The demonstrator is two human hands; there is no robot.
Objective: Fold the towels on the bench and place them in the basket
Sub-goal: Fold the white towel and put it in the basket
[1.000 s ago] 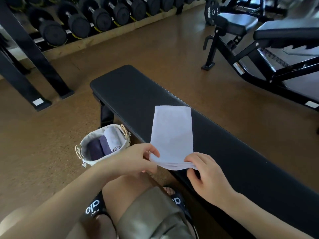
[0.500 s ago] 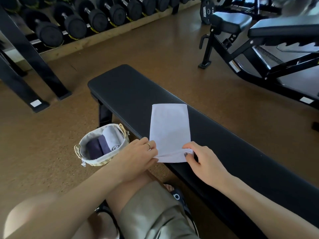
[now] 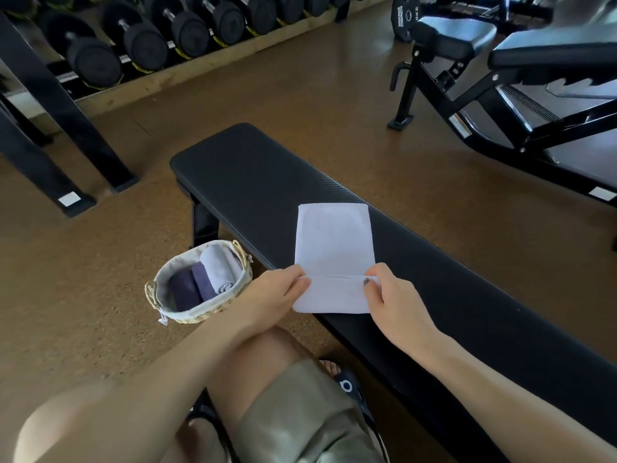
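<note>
On the black flat bench [image 3: 253,182] lay our white towel [image 3: 332,242], already narrowed to a long strip running across the pad, its near end turned over toward the far end. We had our left hand [image 3: 272,295] pinching the left end of that fold line and our right hand [image 3: 389,295] pinching the right end, thumbs and fingertips closed on the cloth. Beside the bench, on the floor, stood the woven basket [image 3: 200,314], holding two dark purple rolled towels [image 3: 192,287] and one pale rolled towel [image 3: 220,267]. Those rolls suggested to us that this turned edge was the start of a roll. To do it well, we judged both hands should advance evenly, keeping the edge square to the strip's long sides and the first turn tight, since a slack or skewed start would likely cone outward.
</note>
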